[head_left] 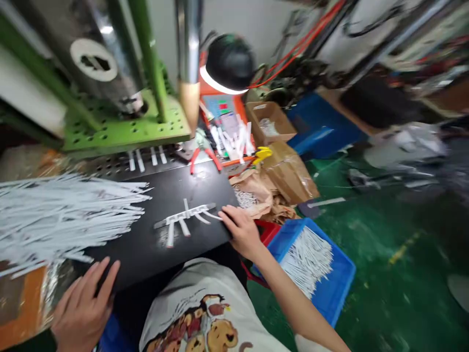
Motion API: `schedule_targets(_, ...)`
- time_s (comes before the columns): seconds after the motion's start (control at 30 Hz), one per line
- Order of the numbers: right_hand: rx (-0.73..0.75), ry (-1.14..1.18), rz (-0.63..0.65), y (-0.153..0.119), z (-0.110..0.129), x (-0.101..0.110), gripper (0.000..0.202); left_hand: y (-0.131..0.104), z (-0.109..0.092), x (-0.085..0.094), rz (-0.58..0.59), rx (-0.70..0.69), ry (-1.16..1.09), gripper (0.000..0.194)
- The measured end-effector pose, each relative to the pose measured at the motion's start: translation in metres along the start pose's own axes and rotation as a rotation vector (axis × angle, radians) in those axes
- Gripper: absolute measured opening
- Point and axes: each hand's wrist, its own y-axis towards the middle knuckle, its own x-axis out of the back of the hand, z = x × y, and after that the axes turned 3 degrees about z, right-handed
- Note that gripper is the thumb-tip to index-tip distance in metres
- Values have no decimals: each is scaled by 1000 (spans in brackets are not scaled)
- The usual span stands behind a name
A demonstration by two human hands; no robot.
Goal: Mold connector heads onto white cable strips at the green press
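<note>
My left hand [84, 305] lies at the near left edge of the black work surface [142, 261], fingers stretched out and holding nothing. Close to it is a wide pile of thin white strips [66, 210]. My right hand [242, 232] rests at the right edge of the surface, fingers extended and slightly apart. Its fingertips are beside the tip of a curved white strip; whether they touch is unclear. Between the hands lies a narrow metal bar [186, 214] with several short white strips sticking out from it.
A green press plate [128, 132] stands behind. Red-handled pliers [205, 159] lie under a black lamp [230, 61]. To the right are an orange tray [240, 105] with strips, cardboard boxes [289, 168], a paper bag [262, 198] and a blue bin [340, 293] of white strips.
</note>
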Motion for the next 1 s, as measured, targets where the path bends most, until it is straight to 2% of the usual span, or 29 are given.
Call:
schedule_targets(0.1,-13,0,35,0,-4,1,74,-19,-3,-2,74,93,235,64)
schedule_targets(0.2,17,67,106,5,-4,17,72,-22,-4,-8,147,110,226,64)
schedule_targets(0.3,8,209,174,23,-8,36,70,-17,-9,-6,166,95,165,61)
schedule_targets(0.37,38,273,132,43,-11,41,61,-1,-17,2,135,98,62,60)
schedule_targets(0.47,162,335,27,75,-9,33,45,43,-32,11,101,82,-115,52)
schedule_targets(0.57,234,368,-50,94,9,17,34,93,-45,8,136,51,-102,47)
schedule_targets(0.67,244,394,-130,96,33,8,34,117,-49,6,208,80,-95,32)
schedule_targets(0.73,256,419,-116,93,45,7,34,114,-47,11,283,124,-119,21)
schedule_targets(0.83,342,483,55,96,58,11,32,95,-41,25,370,153,-160,20)
schedule_targets(0.93,406,600,285,122,74,9,32,82,-37,37,404,126,-181,24)
schedule_targets(1.0,312,685,313,150,88,0,28,79,-34,37,398,101,-176,25)
